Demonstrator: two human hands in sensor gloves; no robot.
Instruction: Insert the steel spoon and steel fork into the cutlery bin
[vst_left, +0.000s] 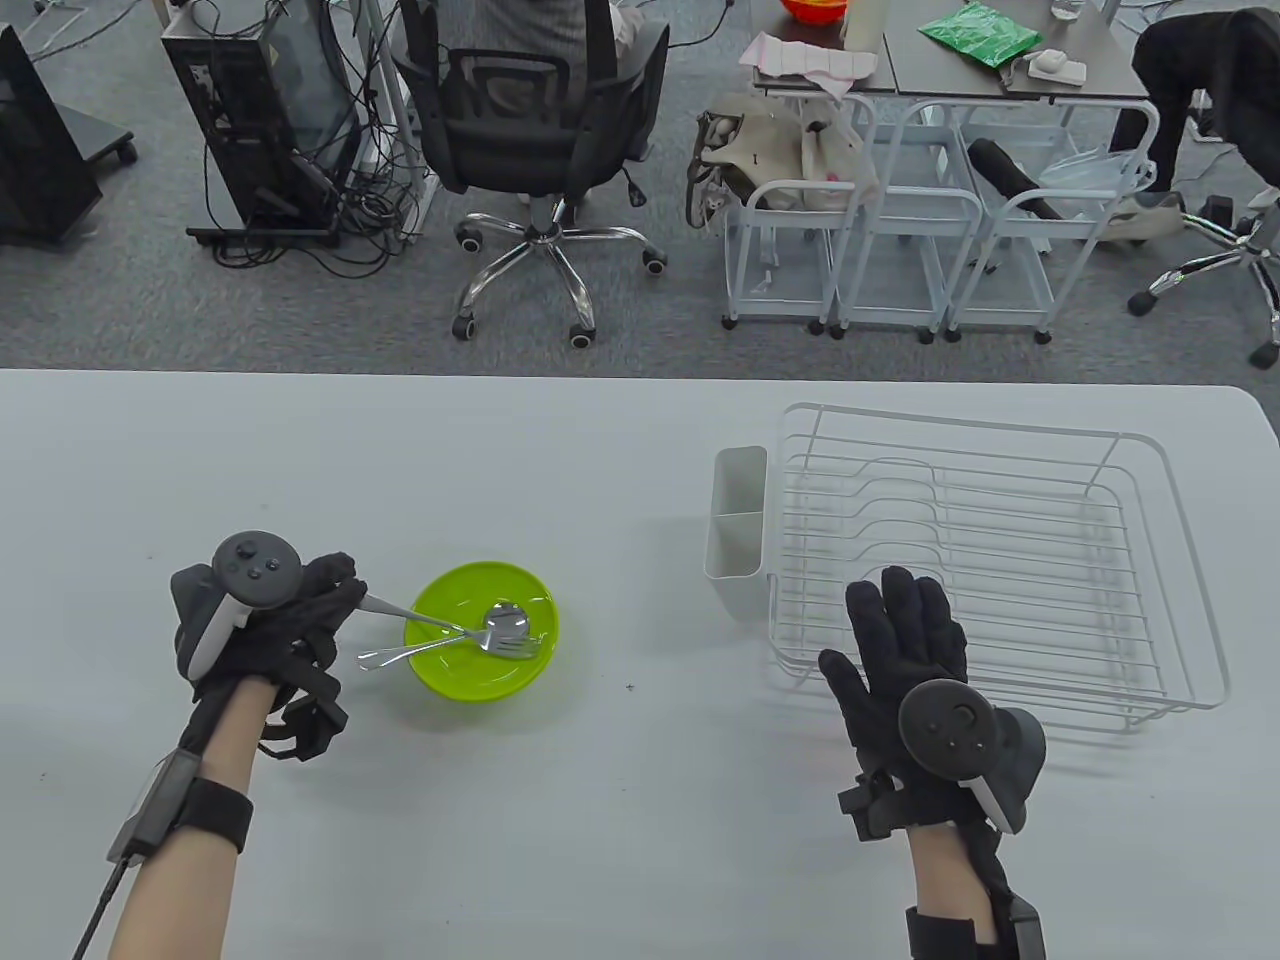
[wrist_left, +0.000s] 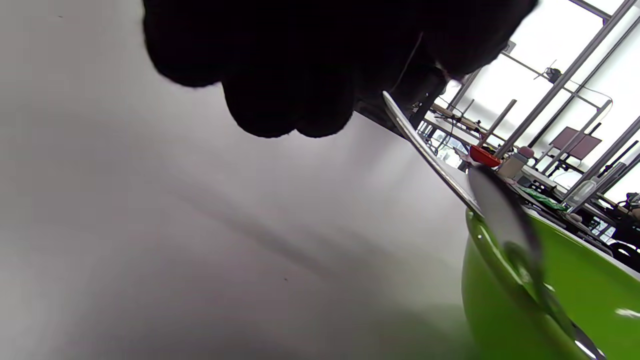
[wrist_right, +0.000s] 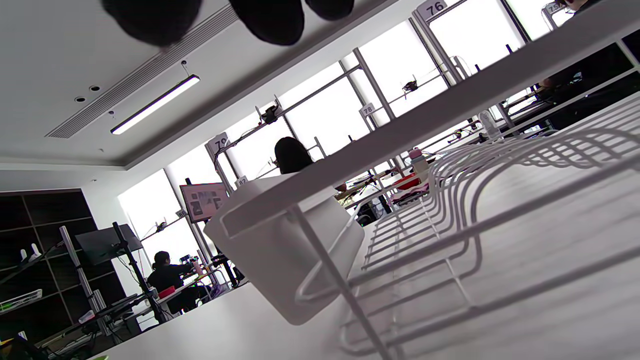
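A steel spoon (vst_left: 505, 617) and a steel fork (vst_left: 515, 648) lie crossed in a green bowl (vst_left: 455, 675), with their handles sticking out over its left rim. My left hand (vst_left: 300, 610) pinches the end of one handle, which seems to be the fork's. In the left wrist view that handle (wrist_left: 425, 145) runs from my fingers (wrist_left: 280, 75) to the bowl (wrist_left: 590, 295). The white cutlery bin (vst_left: 738, 530) hangs on the left side of the dish rack (vst_left: 1180, 560). My right hand (vst_left: 905, 640) lies open and flat on the rack's front left corner, holding nothing.
The wire rack has nothing in it. In the right wrist view the bin (wrist_right: 280, 260) and the rack wires (wrist_right: 450, 225) are close below my fingertips (wrist_right: 270, 15). Bare white table (vst_left: 640, 480) lies between the bowl and the bin.
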